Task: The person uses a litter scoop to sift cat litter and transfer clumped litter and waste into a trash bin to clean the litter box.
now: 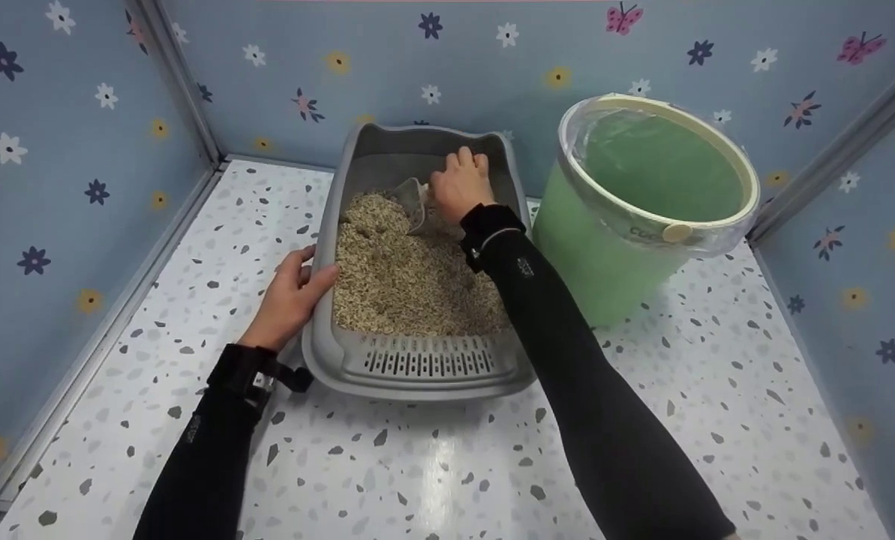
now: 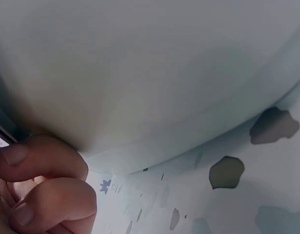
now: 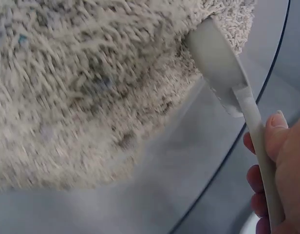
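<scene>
A grey litter box stands on the floor, with tan pellet litter spread over its front and middle. My right hand reaches over the back part of the box and grips the handle of a litter scoop. In the right wrist view the scoop's head dips into the litter's edge, beside the bare grey bottom. My left hand holds the box's left rim, thumb over the top. Its curled fingers show against the outer wall in the left wrist view.
Close to the box's right side stands a green bin lined with a clear bag. Blue flowered panels border the back and both sides. Speckled white floor lies in front.
</scene>
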Demonstrator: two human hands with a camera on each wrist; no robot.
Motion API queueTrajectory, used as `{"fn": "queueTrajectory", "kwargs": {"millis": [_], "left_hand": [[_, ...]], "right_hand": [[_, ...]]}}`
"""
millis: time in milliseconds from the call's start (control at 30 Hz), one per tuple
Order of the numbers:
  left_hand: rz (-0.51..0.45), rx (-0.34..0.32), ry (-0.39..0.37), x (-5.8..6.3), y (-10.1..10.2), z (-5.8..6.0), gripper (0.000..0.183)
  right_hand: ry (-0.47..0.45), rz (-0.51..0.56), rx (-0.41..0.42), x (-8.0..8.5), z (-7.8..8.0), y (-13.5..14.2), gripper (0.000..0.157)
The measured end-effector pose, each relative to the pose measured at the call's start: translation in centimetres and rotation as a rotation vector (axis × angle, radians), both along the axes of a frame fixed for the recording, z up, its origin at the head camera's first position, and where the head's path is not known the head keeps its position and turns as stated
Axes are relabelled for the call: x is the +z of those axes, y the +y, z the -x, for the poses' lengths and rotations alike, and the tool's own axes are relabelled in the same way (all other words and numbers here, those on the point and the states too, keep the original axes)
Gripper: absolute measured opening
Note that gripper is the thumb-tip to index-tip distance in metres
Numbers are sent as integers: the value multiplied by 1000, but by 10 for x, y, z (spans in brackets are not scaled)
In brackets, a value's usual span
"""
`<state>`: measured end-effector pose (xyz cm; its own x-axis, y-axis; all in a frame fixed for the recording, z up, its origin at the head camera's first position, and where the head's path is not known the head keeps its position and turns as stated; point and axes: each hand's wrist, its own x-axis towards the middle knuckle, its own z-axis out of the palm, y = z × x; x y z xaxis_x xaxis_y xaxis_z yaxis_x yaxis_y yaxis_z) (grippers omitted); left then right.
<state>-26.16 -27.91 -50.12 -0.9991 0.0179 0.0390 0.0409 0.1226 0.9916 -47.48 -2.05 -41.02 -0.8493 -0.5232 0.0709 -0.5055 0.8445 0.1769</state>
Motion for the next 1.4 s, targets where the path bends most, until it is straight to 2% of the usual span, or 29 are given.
{"fn": "queueTrajectory", "kwargs": {"millis": [200,367,533,633,767,867,1033,1267,1400], "left_hand": [[5,15,6,1,2,1,83],[-23,6,-1,-1,1,1,84],[10,-15,-8,-2,-2,0,83],[25,-16,-3,-2,-2,0,82],[11,-12,7,-1,-1,1,80],[8,-17,3,0,0,1,81],[9,-19,1,0,1,2,80],[11,-2,9,0,2,4,82],[-1,1,7,0,1,4,82]], "right_hand": [[-116,60,-44,-11,-6,6,36],[-243,97,-68,-16,-25,6,38],[-376,148,-15,-21,-44,5,40],[-461,192,7,-24,-52,5,37],[-493,227,-16,-26,-60,4,36],[-499,245,-59,-27,-62,4,48],[-568,330,-158,-26,-64,5,63],[-634,417,-191,-27,-66,7,63],[-716,484,-194,-28,-68,10,60]]}}
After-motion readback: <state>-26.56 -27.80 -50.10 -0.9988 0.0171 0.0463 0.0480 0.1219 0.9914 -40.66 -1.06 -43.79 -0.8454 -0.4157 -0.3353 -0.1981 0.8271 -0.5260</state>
